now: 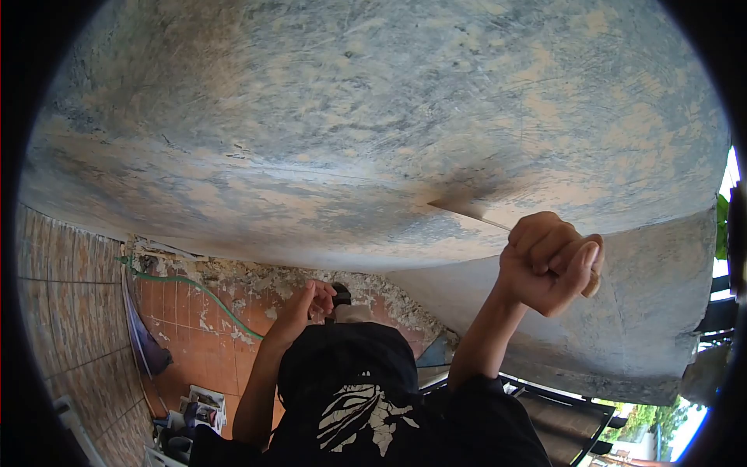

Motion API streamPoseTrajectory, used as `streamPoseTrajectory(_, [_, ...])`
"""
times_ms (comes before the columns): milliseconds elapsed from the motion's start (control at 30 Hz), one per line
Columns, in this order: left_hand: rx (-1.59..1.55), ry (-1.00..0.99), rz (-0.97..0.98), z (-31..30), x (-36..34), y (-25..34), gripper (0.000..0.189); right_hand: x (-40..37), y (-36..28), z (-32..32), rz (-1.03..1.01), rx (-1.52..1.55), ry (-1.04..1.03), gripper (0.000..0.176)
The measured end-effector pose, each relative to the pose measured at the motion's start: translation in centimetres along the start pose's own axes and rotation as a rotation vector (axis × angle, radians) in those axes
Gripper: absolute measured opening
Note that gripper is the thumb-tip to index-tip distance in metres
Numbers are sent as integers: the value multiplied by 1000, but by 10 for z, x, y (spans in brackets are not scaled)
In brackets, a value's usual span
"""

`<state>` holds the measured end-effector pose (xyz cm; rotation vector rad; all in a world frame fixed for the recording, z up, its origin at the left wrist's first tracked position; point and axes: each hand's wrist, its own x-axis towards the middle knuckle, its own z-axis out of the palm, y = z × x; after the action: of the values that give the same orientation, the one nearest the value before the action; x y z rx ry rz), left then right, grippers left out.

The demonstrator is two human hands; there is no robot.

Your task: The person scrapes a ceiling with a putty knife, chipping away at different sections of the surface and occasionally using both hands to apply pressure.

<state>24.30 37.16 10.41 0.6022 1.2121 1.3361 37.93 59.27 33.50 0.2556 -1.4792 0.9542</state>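
Observation:
My right hand (551,261) is wrapped round the handle of a scraper (459,208), its thumb lying along the grip and the pale butt of the handle showing below the palm. The scraper's thin metal blade points left, with its tip at the patchy grey and tan wall (350,101). Scratches and worn patches cover this wall. Low beside my body, my left hand (303,305) hangs with its fingers loosely bent and holds nothing.
Flaked debris (257,280) lines the foot of the wall on a red tiled floor (187,307). A green hose (206,292) crosses the floor. Newspapers and containers (204,405) stand at lower left, near a stone-tiled wall (74,311). A dark railing (564,420) is at lower right.

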Motion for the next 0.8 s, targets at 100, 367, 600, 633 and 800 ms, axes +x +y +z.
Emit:
streamPoseTrajectory(100, [-12, 67, -28, -6, -4, -2, 54, 12, -16, -10, -132, 144, -38, 18])
streamPoseTrajectory(367, [-7, 98, -35, -2, -9, 0, 52, 0, -15, -10, -119, 26, -45, 17])
streamPoseTrajectory(600, [-46, 102, -26, 4, -3, 6, 49, 1, -16, -18, -113, 86, 15, 18])
streamPoseTrajectory(633, [-50, 104, -29, 6, -5, 7, 49, -3, -15, -20, -107, 80, 27, 18])
streamPoseTrajectory(800, [-24, 113, -34, 1, -6, -5, 49, -10, -9, -23, -80, 36, 69, 21])
